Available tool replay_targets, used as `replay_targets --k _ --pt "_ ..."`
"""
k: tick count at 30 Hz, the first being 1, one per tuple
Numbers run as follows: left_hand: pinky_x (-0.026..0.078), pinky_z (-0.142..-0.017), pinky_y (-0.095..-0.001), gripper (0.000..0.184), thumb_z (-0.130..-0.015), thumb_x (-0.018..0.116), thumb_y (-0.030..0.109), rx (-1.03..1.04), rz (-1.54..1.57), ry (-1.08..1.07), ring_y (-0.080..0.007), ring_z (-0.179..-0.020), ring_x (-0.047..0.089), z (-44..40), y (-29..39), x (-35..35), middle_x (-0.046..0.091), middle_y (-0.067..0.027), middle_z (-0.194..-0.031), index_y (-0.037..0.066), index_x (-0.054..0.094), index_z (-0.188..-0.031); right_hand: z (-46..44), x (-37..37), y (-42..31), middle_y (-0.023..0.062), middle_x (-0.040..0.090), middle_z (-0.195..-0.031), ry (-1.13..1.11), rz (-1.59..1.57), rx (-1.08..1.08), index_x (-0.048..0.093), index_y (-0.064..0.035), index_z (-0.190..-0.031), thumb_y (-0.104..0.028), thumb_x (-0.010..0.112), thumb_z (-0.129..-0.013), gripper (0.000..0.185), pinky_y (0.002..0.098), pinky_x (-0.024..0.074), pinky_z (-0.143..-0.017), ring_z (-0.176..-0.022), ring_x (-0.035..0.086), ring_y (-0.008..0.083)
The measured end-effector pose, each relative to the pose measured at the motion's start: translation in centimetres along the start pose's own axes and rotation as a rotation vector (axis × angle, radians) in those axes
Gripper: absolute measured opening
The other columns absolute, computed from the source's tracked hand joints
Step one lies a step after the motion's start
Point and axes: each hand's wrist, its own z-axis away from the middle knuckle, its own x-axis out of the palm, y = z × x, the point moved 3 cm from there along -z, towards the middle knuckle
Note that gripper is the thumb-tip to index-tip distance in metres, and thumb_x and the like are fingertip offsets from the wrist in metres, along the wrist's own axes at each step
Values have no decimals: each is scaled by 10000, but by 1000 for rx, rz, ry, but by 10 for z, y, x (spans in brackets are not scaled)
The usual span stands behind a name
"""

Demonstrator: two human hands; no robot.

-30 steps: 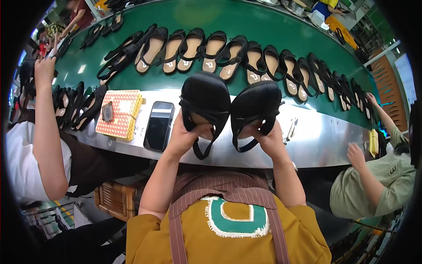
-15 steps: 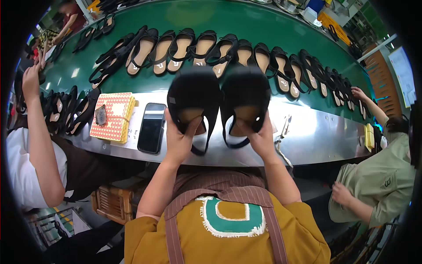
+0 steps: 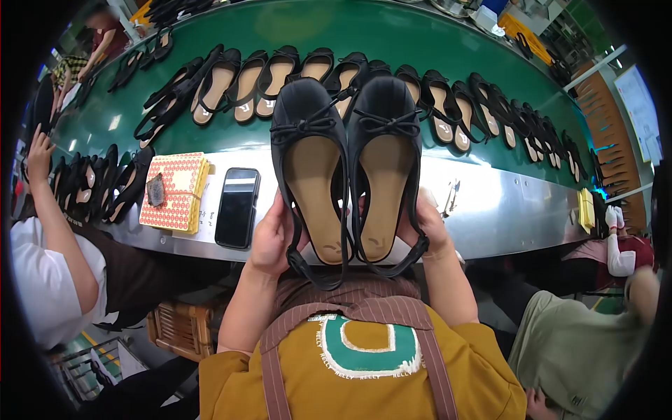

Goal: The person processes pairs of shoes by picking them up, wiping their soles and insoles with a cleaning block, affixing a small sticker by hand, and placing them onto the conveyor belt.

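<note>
Side by side in front of me are two black slingback flats with bows and tan insoles. My left hand (image 3: 271,234) grips the left slingback flat (image 3: 308,115) near its heel. My right hand (image 3: 428,224) holds the right slingback flat (image 3: 385,112) the same way. Both toes point away from me, with the insoles facing up toward my head. The heel straps hang loose around the backs, and most of my fingers are hidden behind the shoes. Left of my left hand, a black phone (image 3: 238,208) lies on the metal table edge (image 3: 493,210).
A curved row of black flats (image 3: 282,70) crosses the green table surface (image 3: 231,24). Yellow cards with red dots (image 3: 175,189) sit left of the phone, a dark lump on top. Co-workers flank me, one in a white sleeve (image 3: 38,266), another in a green shirt (image 3: 560,350).
Both shoes have tipped so that their insoles and bows now show, and my hands have shifted lower on them. The co-worker on the right has drawn an arm back from the shoe row.
</note>
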Motion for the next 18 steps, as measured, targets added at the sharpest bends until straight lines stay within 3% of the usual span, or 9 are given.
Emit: replay_targets --k 2,3,6,9,11,12,14,15,18 --pt "428 -620 -227 489 -1026 241 355 -6 62 -94 -137 -1002 574 1 4 -4 508 -62 -1316 133 245 -1461 -1 3 -3 240 495 -1300 18 1 -13 216 -75 -1451 -404 219 -1017 545 334 488 -892 -1165 538 325" --pt "457 -820 -279 502 -1019 278 339 6 34 -163 -168 -1105 549 5 9 1 482 -69 -1349 108 231 -1463 0 0 -1 240 495 -1300 20 0 -13 216 -75 -1451 -404 219 -1017 545 334 488 -892 -1165 538 325" --pt "387 -1007 -346 520 -1007 353 329 112 -37 -191 -196 -1195 506 8 16 12 457 -67 -1377 79 252 -1452 1 -4 1 239 524 -1261 43 -135 -18 389 43 -1336 -319 390 -987 502 436 434 -991 -1151 547 326" --pt "334 -1071 -380 559 -972 454 370 157 149 -290 -213 -1250 467 -4 4 -25 459 -69 -1377 61 323 -1419 -2 16 -5 237 511 -1283 27 -143 -30 379 41 -1347 -356 392 -988 536 424 435 -990 -1158 541 327" --pt "350 -1058 -381 624 -908 514 518 186 266 -367 -203 -1197 496 -2 1 -13 519 -59 -1293 90 425 -1353 -2 19 4 238 473 -1329 68 -137 58 346 25 -1378 -349 389 -992 540 415 428 -1002 -1195 518 317" --pt "353 -1055 -384 639 -894 512 559 252 350 -409 -193 -1176 506 1 4 23 542 -54 -1256 100 447 -1333 -4 18 12 196 583 -1187 182 -42 103 461 17 -1295 -355 372 -1000 482 355 471 -918 -1065 591 252" --pt "234 -1090 -557 635 -910 393 625 678 -1164 379 -211 -1169 505 9 1 16 551 -39 -1239 136 482 -1305 -11 -3 22 112 655 -956 20 530 242 624 -3 -966 -366 354 -1018 456 293 475 -751 -850 610 160" --pt "234 -1090 -557 635 -910 393 625 687 -1166 380 -211 -1169 505 7 3 15 551 -39 -1239 136 482 -1305 -12 20 2 102 641 -757 106 722 208 597 -10 -717 -350 404 -1006 486 269 443 -661 -708 578 133" --pt "246 -1109 -505 563 -956 389 489 349 -266 -2 -224 -1250 436 -7 7 8 453 -62 -1357 116 389 -1377 -2 22 -69 112 652 -857 312 1202 64 618 -37 -715 -306 477 -967 393 308 451 -717 -769 595 169"
